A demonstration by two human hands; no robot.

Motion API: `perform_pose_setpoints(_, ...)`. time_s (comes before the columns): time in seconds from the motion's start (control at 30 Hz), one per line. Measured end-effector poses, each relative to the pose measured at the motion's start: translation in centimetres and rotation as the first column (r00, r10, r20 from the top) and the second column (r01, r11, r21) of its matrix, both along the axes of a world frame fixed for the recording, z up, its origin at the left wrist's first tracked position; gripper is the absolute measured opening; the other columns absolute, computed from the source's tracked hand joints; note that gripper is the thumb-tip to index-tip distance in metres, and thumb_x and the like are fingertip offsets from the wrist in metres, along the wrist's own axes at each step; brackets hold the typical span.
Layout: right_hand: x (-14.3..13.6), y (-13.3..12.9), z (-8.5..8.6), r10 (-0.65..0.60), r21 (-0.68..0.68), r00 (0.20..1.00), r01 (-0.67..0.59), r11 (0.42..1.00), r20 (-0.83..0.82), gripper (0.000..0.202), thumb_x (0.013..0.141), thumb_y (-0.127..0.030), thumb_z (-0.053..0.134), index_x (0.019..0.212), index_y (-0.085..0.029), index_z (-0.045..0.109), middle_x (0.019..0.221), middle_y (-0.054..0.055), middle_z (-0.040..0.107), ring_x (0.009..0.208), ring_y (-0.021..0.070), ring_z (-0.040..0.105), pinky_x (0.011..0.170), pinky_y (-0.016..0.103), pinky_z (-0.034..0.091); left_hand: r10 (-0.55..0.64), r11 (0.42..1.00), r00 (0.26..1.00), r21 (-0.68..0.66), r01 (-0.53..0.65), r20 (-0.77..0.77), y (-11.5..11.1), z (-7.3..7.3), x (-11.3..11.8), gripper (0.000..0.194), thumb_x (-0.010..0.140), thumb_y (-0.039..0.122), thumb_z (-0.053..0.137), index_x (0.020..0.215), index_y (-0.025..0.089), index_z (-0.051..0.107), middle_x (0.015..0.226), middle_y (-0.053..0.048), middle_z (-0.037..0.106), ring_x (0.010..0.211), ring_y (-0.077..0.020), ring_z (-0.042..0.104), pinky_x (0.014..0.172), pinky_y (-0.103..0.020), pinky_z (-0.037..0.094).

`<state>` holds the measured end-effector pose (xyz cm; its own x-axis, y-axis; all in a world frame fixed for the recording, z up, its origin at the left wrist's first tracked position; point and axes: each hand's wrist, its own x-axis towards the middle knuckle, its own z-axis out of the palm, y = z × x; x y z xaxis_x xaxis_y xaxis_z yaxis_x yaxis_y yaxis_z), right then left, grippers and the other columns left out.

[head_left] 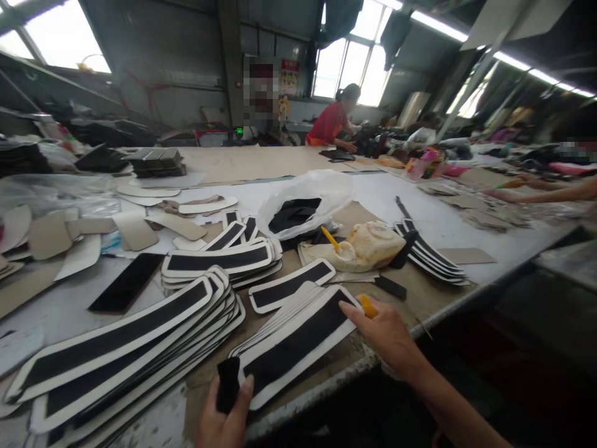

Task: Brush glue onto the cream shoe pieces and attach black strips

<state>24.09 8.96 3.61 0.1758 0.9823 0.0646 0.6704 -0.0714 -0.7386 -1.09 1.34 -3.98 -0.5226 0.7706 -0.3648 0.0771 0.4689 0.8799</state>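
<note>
Long white-edged strip with a black centre panel [293, 342] lies flat on top of a short stack at the near table edge, long axis running from 7 o'clock up to 1 o'clock, far end pointing toward the cream lumpy glue container [368, 246]. Left hand [224, 420] at 6 o'clock, thumb and fingers pinching a small black fabric piece [228, 384] right at the strip's near end, touching it. Right hand [385, 333] at 4 o'clock, fingers pressed together and laid on the strip's far end, an orange-handled tool [367, 305] tucked against the fingers; how tightly it is gripped, cannot tell. Big fanned pile of identical black-and-white strips [125, 348] at 8 o'clock, same diagonal lie. Shorter stack of the same strips [219, 260] at 11 o'clock, lying closer to horizontal. Flat black rectangle [127, 281] at 9 o'clock. White plastic bag with black pieces inside [308, 202] at 12 o'clock. Person in a red top [331, 124] far off at 1 o'clock, another person's bare forearm [545, 190] at 3 o'clock on the grey worktable [420, 211].
</note>
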Motion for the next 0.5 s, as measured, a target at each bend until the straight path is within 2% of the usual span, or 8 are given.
perform_pose_setpoints(0.1, 0.3, -0.2, 0.3, -0.094, -0.074, 0.978, 0.082, 0.994, -0.187, 0.033, 0.072, -0.049, 0.060, 0.068, -0.017, 0.057, 0.049, -0.005, 0.044, 0.047, 0.0111, 0.042, 0.046, 0.023, 0.035, 0.017, 0.998, 0.982, 0.049, -0.027, 0.186, -0.1, 1.2, 0.1, 0.057, 0.062, 0.056, 0.066, 0.104, 0.018, 0.058, 0.087, -0.007, 0.066, 0.095, -0.0272, 0.058, 0.089, -0.039, 0.041)
perform_pose_setpoints(0.17, 0.5, -0.4, 0.6, -0.136, -0.105, 0.949, 0.110, 0.988, -0.286, 0.035, 0.070, -0.050, 0.063, 0.077, -0.016, 0.061, 0.046, -0.006, 0.040, 0.043, 0.0102, 0.038, 0.042, 0.022, 0.032, 0.052, 0.996, 0.943, 0.048, -0.072, 0.329, -0.4, 2.0, 0.0, 0.060, 0.060, 0.057, 0.069, 0.103, 0.017, 0.058, 0.068, -0.002, 0.060, 0.073, -0.0193, 0.059, 0.070, -0.028, 0.046)
perform_pose_setpoints(0.23, 0.7, -0.6, 0.9, -0.168, -0.105, 0.920, 0.140, 0.985, -0.353, 0.040, 0.068, -0.051, 0.066, 0.084, -0.015, 0.062, 0.046, -0.007, 0.039, 0.042, 0.0096, 0.037, 0.040, 0.021, 0.030, 0.070, 0.994, 0.898, 0.049, -0.101, 0.434, -0.8, 2.8, -0.2, 0.062, 0.060, 0.058, 0.069, 0.102, 0.015, 0.057, 0.050, 0.006, 0.044, 0.048, -0.0097, 0.044, 0.046, -0.019, 0.036)
perform_pose_setpoints(0.3, 0.9, -0.7, 1.1, -0.195, -0.099, 0.898, 0.169, 0.981, -0.393, 0.043, 0.066, -0.052, 0.068, 0.086, -0.015, 0.062, 0.046, -0.006, 0.041, 0.043, 0.0091, 0.037, 0.039, 0.021, 0.030, 0.059, 0.989, 0.871, 0.088, -0.116, 0.488, -1.1, 3.6, -0.5, 0.062, 0.061, 0.060, 0.067, 0.101, 0.014, 0.055, 0.045, 0.010, 0.033, 0.041, -0.0052, 0.029, 0.038, -0.015, 0.023)
perform_pose_setpoints(0.37, 1.0, -0.9, 1.2, -0.204, -0.095, 0.880, 0.180, 0.979, -0.430, 0.043, 0.065, -0.051, 0.071, 0.086, -0.015, 0.062, 0.046, -0.006, 0.042, 0.042, 0.0084, 0.037, 0.039, 0.020, 0.030, 0.039, 0.983, 0.870, 0.139, -0.123, 0.492, -1.3, 4.4, -0.7, 0.062, 0.060, 0.060, 0.068, 0.100, 0.015, 0.055, 0.046, 0.009, 0.038, 0.041, -0.0043, 0.029, 0.038, -0.015, 0.023)
perform_pose_setpoints(0.43, 0.9, -1.2, 1.5, -0.188, -0.086, 0.858, 0.168, 0.982, -0.478, 0.042, 0.064, -0.049, 0.072, 0.087, -0.015, 0.061, 0.048, -0.007, 0.042, 0.042, 0.0078, 0.036, 0.038, 0.019, 0.029, 0.025, 0.974, 0.872, 0.184, -0.131, 0.488, -1.4, 5.4, -0.8, 0.064, 0.056, 0.057, 0.072, 0.102, 0.016, 0.054, 0.057, 0.004, 0.054, 0.047, -0.0073, 0.044, 0.045, -0.017, 0.037)
perform_pose_setpoints(0.5, 0.7, -1.5, 2.0, -0.156, -0.083, 0.831, 0.132, 0.988, -0.534, 0.038, 0.064, -0.047, 0.073, 0.084, -0.017, 0.060, 0.049, -0.007, 0.042, 0.042, 0.0073, 0.034, 0.036, 0.019, 0.028, 0.032, 0.969, 0.880, 0.202, -0.144, 0.473, -1.4, 6.3, -0.7, 0.066, 0.052, 0.051, 0.077, 0.103, 0.016, 0.054, 0.073, -0.002, 0.065, 0.063, -0.0150, 0.058, 0.058, -0.022, 0.047)
